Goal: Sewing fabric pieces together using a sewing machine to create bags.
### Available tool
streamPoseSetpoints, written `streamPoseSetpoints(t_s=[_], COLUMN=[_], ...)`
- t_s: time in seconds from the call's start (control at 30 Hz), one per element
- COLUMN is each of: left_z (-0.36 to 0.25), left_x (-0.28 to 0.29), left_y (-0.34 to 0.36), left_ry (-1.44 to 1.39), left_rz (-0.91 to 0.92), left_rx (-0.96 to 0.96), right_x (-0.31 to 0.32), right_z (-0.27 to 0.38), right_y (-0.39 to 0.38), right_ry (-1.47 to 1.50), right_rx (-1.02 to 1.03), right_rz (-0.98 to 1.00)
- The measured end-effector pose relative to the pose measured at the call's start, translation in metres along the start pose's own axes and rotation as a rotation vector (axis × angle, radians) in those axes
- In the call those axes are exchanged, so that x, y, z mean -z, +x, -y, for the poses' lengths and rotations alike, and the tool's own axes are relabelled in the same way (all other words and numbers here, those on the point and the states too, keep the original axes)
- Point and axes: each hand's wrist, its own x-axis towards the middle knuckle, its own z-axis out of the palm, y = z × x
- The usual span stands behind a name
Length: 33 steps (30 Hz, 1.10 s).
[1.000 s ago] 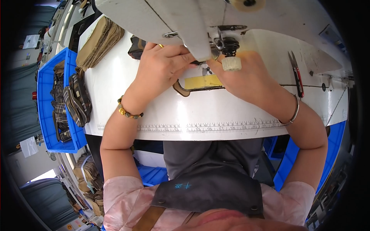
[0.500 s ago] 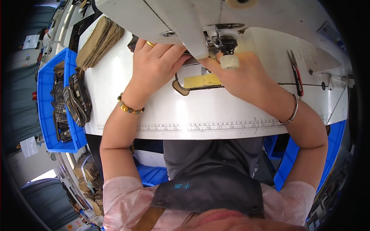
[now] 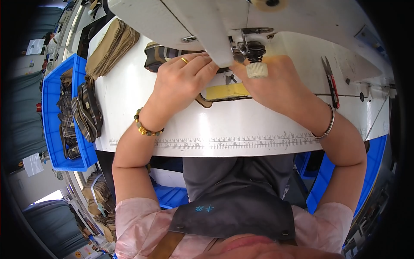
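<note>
A dark and brown plaid fabric piece (image 3: 161, 56) lies under the head of a white sewing machine (image 3: 207, 26), a zipper-like strip along its far edge. My left hand (image 3: 181, 82) is closed on its near edge, fingers together, their tips close to the machine's needle area. Opposite it, my right hand (image 3: 276, 84) is bent in beside the machine's tension knob (image 3: 257, 69). Its fingertips are hidden behind the machine parts, so what they grip is not visible. Just in front of both hands, a yellow strip (image 3: 226, 91) with a dark edge is fixed on the table.
Red-handled snips (image 3: 333, 88) lie to the right. On the left are a stack of brown fabric pieces (image 3: 112, 47) and a blue crate (image 3: 49, 103) with plaid pouches (image 3: 86, 112), some over its rim. A printed ruler (image 3: 258, 141) runs along the white table's (image 3: 189, 125) near edge.
My left hand has moved slightly right and down, and its fingers have come together. More of the plaid fabric shows beyond it. My right hand has barely moved.
</note>
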Motion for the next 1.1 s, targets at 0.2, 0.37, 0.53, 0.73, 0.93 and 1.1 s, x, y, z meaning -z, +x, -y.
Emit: streamPoseSetpoints(t_s=[0.2,0.37,0.53,0.73,0.93,1.1], left_z=[-0.006,-0.016,-0.017,-0.015,-0.005,-0.002], left_x=[-0.002,0.004,0.006,0.006,0.013,0.008], left_y=[0.001,0.004,0.006,0.006,0.009,0.008], left_ry=[0.025,0.049,0.053,0.087,-0.219,-0.265], left_rz=[-0.015,0.032,0.063,0.081,0.094,0.105], left_rx=[-0.007,0.032,0.043,0.060,0.143,0.201], right_x=[-0.007,-0.004,-0.005,-0.009,-0.011,-0.006], right_z=[0.000,0.000,-0.002,-0.004,-0.006,-0.004], right_y=[-0.001,0.000,0.001,0.000,0.000,0.002], right_ry=[0.061,0.111,0.071,0.016,0.102,0.116], right_rx=[-0.003,-0.043,0.000,-0.008,-0.048,-0.081], right_rz=[-0.002,0.082,0.016,-0.004,-0.035,-0.038])
